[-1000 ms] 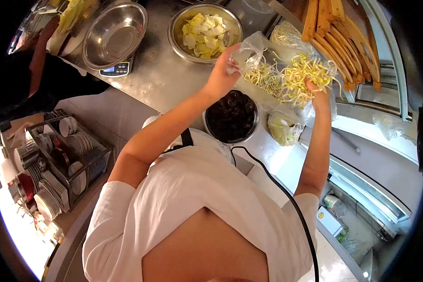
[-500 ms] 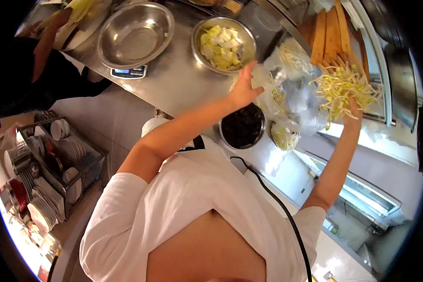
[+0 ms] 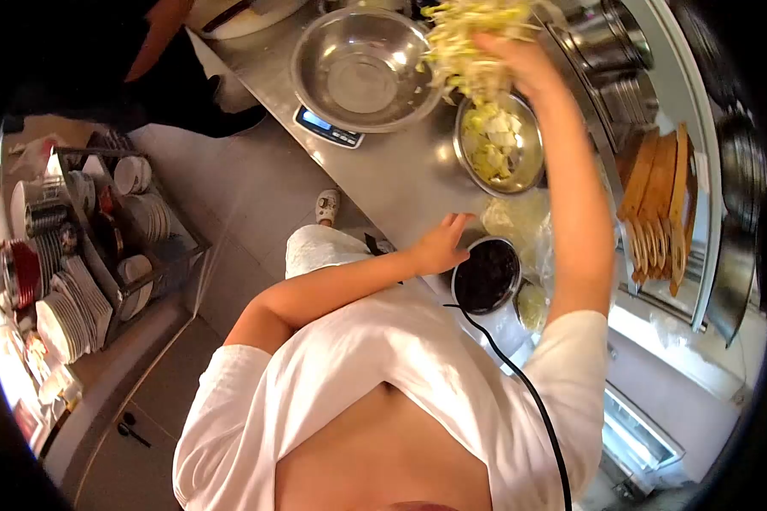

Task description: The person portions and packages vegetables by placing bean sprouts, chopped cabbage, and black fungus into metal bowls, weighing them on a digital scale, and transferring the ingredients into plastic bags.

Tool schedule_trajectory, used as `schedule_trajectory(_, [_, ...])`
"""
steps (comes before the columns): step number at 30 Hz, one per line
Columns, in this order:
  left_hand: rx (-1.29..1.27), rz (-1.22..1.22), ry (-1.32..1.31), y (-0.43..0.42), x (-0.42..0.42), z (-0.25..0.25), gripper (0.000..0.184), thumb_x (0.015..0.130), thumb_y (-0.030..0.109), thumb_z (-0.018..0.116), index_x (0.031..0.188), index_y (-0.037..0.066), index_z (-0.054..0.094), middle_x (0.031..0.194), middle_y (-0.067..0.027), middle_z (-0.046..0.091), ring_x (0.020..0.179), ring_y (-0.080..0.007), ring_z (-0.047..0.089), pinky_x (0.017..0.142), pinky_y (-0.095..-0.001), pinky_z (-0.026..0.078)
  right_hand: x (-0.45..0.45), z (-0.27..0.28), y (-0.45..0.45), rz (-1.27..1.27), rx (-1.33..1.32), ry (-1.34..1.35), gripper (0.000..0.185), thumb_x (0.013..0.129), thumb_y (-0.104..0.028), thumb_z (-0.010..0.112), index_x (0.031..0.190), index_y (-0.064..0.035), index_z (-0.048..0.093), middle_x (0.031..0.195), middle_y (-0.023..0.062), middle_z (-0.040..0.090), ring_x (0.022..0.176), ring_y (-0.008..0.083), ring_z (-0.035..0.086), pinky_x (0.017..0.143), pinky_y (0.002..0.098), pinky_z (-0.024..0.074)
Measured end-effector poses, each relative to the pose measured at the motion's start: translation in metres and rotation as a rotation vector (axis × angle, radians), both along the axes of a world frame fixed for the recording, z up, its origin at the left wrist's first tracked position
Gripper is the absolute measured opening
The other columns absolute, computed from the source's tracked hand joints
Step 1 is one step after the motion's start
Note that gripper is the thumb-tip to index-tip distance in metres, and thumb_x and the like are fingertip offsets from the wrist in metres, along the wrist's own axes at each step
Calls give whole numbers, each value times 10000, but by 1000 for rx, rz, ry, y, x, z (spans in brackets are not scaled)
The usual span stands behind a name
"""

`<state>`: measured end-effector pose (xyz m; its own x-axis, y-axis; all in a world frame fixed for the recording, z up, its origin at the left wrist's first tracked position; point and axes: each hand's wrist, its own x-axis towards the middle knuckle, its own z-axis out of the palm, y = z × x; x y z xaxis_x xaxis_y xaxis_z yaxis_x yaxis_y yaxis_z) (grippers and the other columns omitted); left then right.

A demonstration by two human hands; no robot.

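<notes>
My right hand (image 3: 528,70) grips a large loose bunch of bean sprouts (image 3: 464,47), raised above the counter at the right rim of a wide metal bowl (image 3: 362,85). That bowl sits on a digital scale (image 3: 328,129) with a lit display; a few small bits cling inside it. Partly under the bunch stands a smaller metal bowl (image 3: 533,157) of chopped pale-yellow leaves (image 3: 493,140). My left hand (image 3: 441,245), fingers apart and holding nothing, hovers by a round container of dark food (image 3: 486,277). Behind it lies a clear plastic bag (image 3: 528,226).
Another person's dark-clothed arm (image 3: 158,38) is at the upper left, beside a white board (image 3: 247,17). Wooden boards (image 3: 656,196) stand in a rack on the right. A crate of plates (image 3: 136,247) is at the lower left. A black cable (image 3: 520,370) runs down my front.
My right hand has carried the bean sprouts from the right side leftward to the metal bowl on the scale. My left hand has drawn back nearer my body. The view has shifted.
</notes>
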<state>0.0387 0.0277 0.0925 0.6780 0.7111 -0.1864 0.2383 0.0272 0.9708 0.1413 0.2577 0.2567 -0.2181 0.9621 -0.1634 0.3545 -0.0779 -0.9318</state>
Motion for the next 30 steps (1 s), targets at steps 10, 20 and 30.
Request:
schedule_trajectory(10, [0,45,110,-5,-42,-22,583,757,143,576,1271,118,301,1180,-175,410,979,-326,531,834,-403,444,-79,-159,43,351,269,-556,638,729,-342,693,1273,-130,436,1255,148,475,1145,276,462,955,340,365])
schedule_trajectory(20, [17,32,-8,-11,25,23,698,762,254,629,1311,115,221,1166,-194,423,949,-333,533,817,-410,448,103,56,-134,-4,-117,-337,183,881,-178,538,986,-33,577,923,20,590,859,102,558,765,241,438])
schedule_trajectory(30, [-2,-74,-54,-60,93,4,715,762,211,639,1319,105,204,1152,-197,437,901,-282,559,826,-375,450,355,-136,-267,23,-887,-529,348,815,-222,567,1110,-42,526,1034,87,576,898,177,564,712,322,493])
